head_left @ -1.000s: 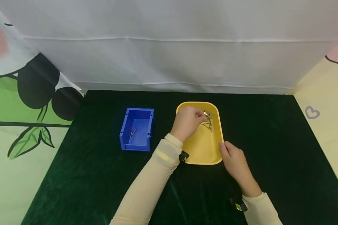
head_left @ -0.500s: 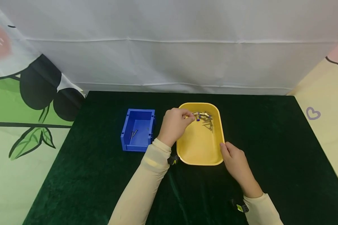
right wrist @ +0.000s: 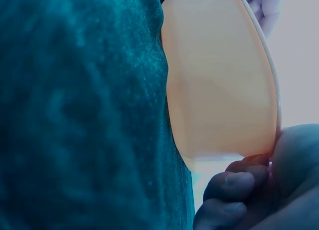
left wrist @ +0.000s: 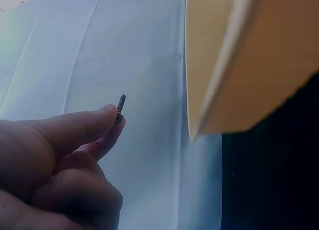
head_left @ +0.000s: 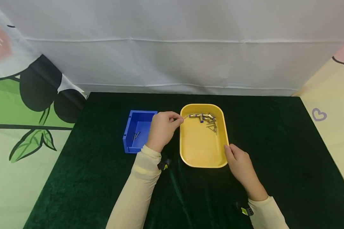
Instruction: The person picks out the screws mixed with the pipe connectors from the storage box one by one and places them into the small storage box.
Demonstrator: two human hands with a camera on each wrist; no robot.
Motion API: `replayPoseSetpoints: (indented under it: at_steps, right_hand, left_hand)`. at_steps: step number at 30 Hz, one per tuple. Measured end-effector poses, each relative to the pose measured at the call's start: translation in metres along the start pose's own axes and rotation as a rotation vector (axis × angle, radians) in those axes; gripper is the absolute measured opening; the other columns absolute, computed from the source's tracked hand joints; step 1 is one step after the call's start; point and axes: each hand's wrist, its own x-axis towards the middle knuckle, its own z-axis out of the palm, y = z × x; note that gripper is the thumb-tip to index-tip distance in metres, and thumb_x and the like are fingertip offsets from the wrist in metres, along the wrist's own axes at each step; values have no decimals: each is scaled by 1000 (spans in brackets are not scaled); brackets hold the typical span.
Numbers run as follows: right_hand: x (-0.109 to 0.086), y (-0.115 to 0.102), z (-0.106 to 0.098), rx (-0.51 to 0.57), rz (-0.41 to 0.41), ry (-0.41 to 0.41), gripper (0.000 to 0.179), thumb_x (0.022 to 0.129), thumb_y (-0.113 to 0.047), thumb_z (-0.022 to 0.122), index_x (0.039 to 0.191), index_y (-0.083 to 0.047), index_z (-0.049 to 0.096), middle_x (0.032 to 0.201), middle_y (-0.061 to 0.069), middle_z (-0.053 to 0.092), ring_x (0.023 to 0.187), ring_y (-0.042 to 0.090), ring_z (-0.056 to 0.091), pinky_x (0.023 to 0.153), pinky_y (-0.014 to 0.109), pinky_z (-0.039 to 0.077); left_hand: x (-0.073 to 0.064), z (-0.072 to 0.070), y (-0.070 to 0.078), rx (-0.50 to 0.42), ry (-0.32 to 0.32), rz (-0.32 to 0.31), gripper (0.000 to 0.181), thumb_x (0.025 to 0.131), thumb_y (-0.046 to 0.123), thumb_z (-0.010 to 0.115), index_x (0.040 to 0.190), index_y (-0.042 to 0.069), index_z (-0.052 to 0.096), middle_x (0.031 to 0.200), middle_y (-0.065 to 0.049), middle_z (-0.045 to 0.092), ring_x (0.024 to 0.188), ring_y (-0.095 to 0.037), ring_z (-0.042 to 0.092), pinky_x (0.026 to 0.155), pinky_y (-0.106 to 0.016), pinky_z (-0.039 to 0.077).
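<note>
My left hand is over the gap between the two containers and pinches a small screw between thumb and forefinger. The screw's threaded end points up past the fingertips in the left wrist view. My right hand grips the near right rim of the yellow tray, thumb on top and fingers curled under the edge. Inside the tray, toward its far end, lie several brass fittings with blue ends and several loose screws. Two screws lie in the blue bin, partly hidden behind my left hand and wrist.
A dark green cloth covers the table under both containers. Behind the table's far edge hangs a white sheet. Printed panels stand at the left and right sides.
My left hand has moved left out of the yellow tray with the screw, uncovering the brass fittings, and now overlaps the blue bin's right side. The right hand has stayed on the tray's rim.
</note>
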Motion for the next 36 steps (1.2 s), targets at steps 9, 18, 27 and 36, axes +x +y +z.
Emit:
replayPoseSetpoints:
  at_steps: [9, 18, 27, 36]
  right_hand:
    - [1, 0, 1, -7, 10, -8, 46, 106, -46, 36, 105, -8, 61, 76, 9, 56, 59, 24, 54, 53, 28, 44]
    - [0, 0, 2, 3, 26, -16, 46, 106, -45, 37, 106, -6, 60, 76, 9, 55, 59, 24, 53, 52, 29, 44]
    - [0, -2, -1, -6, 8, -10, 47, 106, -46, 36, 105, -6, 60, 76, 9, 55, 59, 24, 52, 52, 29, 43]
    - [1, -1, -2, 3, 17, -21, 45, 107, -45, 36, 106, -6, 60, 78, 9, 57, 59, 25, 54, 53, 29, 44]
  left_hand:
    - [-8, -33, -31, 29, 70, -66, 17, 98, 28, 65, 97, 15, 75, 61, -3, 46, 51, -19, 45, 45, -26, 34]
    - [-18, -58, -56, 109, 115, -96, 19, 98, 29, 64, 99, 14, 76, 60, -4, 46, 51, -21, 44, 43, -27, 30]
    - [-24, -74, -76, 236, 113, -112, 21, 98, 26, 65, 102, 8, 75, 67, -8, 49, 65, -24, 48, 55, -33, 37]
    - [-28, -81, -81, 210, 119, -196, 23, 100, 26, 60, 104, 8, 74, 67, -9, 52, 63, -24, 50, 51, -30, 38]
